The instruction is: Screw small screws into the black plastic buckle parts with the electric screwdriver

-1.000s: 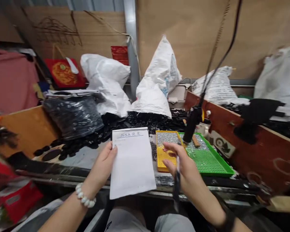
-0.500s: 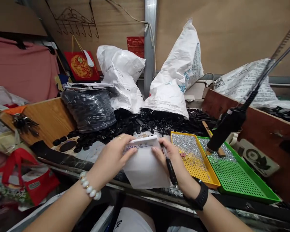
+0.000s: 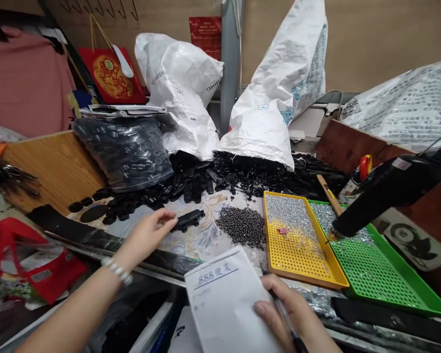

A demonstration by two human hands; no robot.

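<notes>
- The counter (image 3: pixel 200 243) carries everything in reach; the black part (image 3: pixel 189 218) lies on its left half, left of the dark heap (image 3: pixel 242 226).
- The notepad (image 3: pixel 224 299) is tilted at the near edge, its top sheet facing up.
- The right hand (image 3: pixel 294 310) grips the notepad's right side, with the pen (image 3: pixel 285 318) along the fingers.
- The left hand (image 3: pixel 147 238) is loosely curled at the black part's left end; I cannot tell whether it grips.
- The step seems to be handling the black part; moving it calls for a sure pinch, notepad steady.
</notes>
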